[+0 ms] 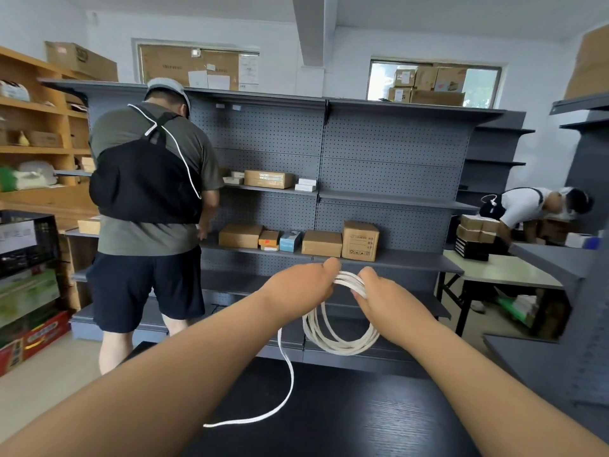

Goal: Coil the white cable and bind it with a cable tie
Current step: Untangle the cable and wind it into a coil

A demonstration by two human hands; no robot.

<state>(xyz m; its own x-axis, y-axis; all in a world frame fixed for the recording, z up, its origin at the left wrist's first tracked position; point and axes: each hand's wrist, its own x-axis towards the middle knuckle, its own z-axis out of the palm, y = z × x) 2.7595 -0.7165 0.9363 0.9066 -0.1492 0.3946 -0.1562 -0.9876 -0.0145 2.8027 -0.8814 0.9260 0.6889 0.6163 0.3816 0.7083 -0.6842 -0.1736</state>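
From the head view, the left hand (298,285) and right hand (379,296) pinch the top of the white cable (341,331) coil between them, its loops hanging below, the loose tail trailing down-left under the left wrist.

Pale blue walls, white ceiling beam (308,28), two high windows (434,83) stacked with cartons, grey pegboard shelving (389,173) with cardboard boxes (360,240), wooden shelves (39,127) at left, light floor (49,390), black tabletop (346,423), folding table (501,275) at right

Cable tie (354,286) perhaps hidden between hands.
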